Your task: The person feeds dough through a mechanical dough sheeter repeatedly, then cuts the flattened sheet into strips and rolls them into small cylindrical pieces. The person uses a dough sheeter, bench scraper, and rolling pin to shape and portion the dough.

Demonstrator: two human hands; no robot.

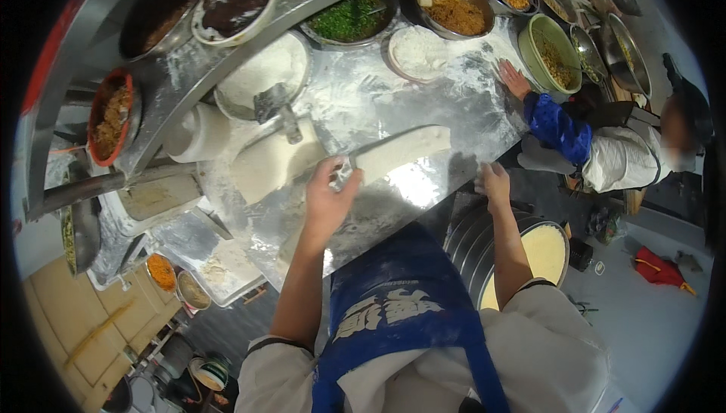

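Observation:
A long strip of white dough (405,149) lies on the floured metal worktop (374,214). At its near left end is my left hand (330,197), thumb and fingers apart; whether a fingertip touches the dough is unclear. My right hand (492,183) hovers at the worktop's front edge, off the strip's right end. Its fingers are curled and blurred, so I cannot see whether they hold anything. A wider piece of pale dough (258,172) rests to the left. Above that piece, a scraper with a broad blade (271,102) leans at a basin of flour (249,81).
Across the worktop, a person's hand (513,79) rests near a green basin of filling (530,44). Bowls of chopped greens (349,16), flour (418,53) and orange-brown filling (456,13) line the back. A metal shelf (227,67) crosses the left. Stacked round trays (476,243) stand below my right arm.

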